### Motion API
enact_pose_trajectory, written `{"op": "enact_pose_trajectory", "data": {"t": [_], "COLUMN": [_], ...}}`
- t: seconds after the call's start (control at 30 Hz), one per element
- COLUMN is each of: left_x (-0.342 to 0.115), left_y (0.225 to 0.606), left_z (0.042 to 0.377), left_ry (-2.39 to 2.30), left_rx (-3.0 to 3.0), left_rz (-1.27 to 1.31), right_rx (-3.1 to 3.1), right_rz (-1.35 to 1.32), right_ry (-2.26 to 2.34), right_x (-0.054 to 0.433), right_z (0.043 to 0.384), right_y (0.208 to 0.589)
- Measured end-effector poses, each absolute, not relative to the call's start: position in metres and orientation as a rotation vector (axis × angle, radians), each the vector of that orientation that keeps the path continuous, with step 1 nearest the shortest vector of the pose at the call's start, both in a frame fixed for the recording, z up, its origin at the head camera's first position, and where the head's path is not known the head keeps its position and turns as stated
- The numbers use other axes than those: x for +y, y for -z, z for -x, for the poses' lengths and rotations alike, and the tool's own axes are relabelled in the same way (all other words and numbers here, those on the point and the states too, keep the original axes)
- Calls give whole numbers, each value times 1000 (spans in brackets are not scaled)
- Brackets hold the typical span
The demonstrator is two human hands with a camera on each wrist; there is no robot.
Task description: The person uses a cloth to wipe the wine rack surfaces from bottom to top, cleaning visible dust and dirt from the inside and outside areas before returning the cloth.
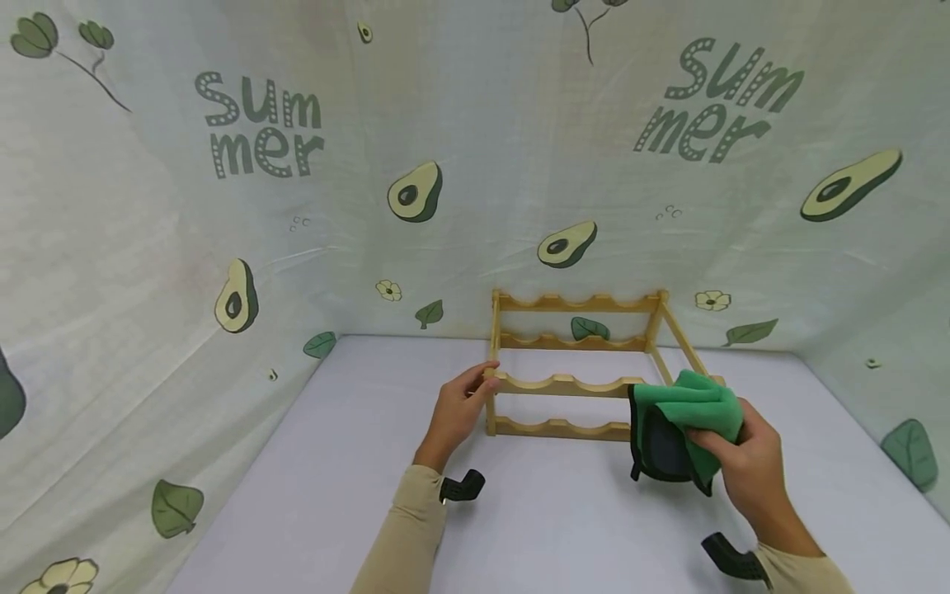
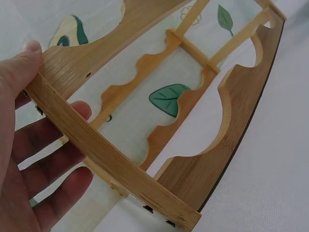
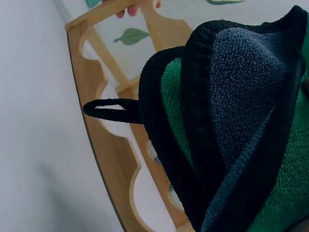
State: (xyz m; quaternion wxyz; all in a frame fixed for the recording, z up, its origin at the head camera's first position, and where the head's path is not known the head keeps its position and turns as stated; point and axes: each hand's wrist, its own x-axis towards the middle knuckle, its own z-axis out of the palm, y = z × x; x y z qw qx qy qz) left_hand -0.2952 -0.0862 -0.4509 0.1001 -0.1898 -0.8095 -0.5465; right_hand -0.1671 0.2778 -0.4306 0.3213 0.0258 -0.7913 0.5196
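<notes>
A pale wooden rack [image 1: 560, 384] with scalloped rails, like a wine rack, stands on the white table. My left hand [image 1: 454, 412] holds its front left upright near the top. In the left wrist view the thumb lies at the upper rail's end and the fingers [image 2: 72, 183] reach behind the upright. My right hand [image 1: 757, 462] grips a folded cleaning cloth [image 1: 701, 404], green with a dark grey side and black edging. The cloth overlaps the rack's front right corner in the head view and hides it. A black hanging loop [image 3: 111, 110] sticks out from the cloth.
Behind the rack hangs a pale curtain [image 1: 490, 247] printed with avocados, leaves and lettering; it also runs along the left and right sides. The white table surface [image 1: 549, 520] extends in front of the rack. Black bands with cameras [image 1: 463, 485] sit on both wrists.
</notes>
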Motion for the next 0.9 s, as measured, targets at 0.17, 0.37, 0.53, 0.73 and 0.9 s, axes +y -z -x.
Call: {"op": "enact_pose_trajectory", "data": {"t": [0.17,0.37,0.53,0.73,0.9], "left_x": [-85,-87,-90,-90,-88], "left_y": [450,451,453,454,455], "left_z": [295,296,296,295,295], "left_ry": [1622,1625,1653,1644,1643], "left_rx": [-2396,-2416,-2426,-2426,-2414], "left_rz": [550,575,621,634,649], "right_rx": [-2067,-2105,-2151,-2208,-2207], "right_rz": [-96,-157,-199,-251,-316], "right_ry": [-1389,-1428,-1403,-1414,-1506], "right_x": [268,250,216,173,149], "right_z": [170,174,184,198,204], "right_y": [429,433,434,433,433]}}
